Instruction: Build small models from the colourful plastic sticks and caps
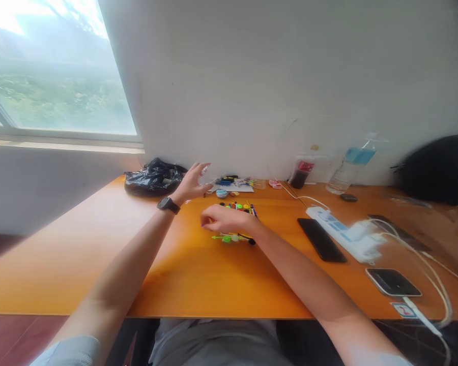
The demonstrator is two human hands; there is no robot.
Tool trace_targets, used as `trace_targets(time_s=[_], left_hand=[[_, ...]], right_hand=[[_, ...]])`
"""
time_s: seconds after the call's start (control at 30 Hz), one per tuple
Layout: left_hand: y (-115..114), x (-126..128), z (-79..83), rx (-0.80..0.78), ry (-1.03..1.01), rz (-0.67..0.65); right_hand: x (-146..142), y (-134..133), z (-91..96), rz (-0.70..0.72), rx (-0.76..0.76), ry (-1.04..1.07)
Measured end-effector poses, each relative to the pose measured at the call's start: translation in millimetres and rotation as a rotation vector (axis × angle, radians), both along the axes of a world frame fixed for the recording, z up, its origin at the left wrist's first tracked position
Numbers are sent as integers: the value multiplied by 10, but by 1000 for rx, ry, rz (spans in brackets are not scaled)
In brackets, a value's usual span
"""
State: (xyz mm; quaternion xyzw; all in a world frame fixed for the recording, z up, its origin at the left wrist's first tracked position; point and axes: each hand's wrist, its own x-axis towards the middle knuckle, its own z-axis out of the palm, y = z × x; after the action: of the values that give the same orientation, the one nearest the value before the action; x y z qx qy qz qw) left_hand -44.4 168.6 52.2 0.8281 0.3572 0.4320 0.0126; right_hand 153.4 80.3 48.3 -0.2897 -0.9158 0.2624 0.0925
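Colourful pieces (226, 238) dot the table (198, 290) beside a wall (232, 91).

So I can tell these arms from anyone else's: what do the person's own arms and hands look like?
The left hand and right hand are ungloved. A black-strapped dark watch circles the left wrist; none shows on the right. The left sleeve is pale grey-blue; the right sleeve looks pale too, but blurred.
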Motion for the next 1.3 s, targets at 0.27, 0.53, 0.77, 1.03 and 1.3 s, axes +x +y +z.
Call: trace_targets(time_s=[0.27, 0.53, 0.77, 1.03, 1.3], left_hand=[[-87, 37, 24, 77, -15, -10], [-279, 202, 149, 378, 40, 75], [-383, 284, 252, 487, -76, 35], [-448, 328, 323, 544, -66, 15], [-470, 339, 362, 623, -53, 32]], right_hand=[[248, 79, 514, -135, -100, 699], [657, 136, 938, -383, 117, 1280], [546, 42, 881, -372, 432, 926], [360, -69, 801, -408, 771, 729], [429, -169, 886, -368, 790, 559]])
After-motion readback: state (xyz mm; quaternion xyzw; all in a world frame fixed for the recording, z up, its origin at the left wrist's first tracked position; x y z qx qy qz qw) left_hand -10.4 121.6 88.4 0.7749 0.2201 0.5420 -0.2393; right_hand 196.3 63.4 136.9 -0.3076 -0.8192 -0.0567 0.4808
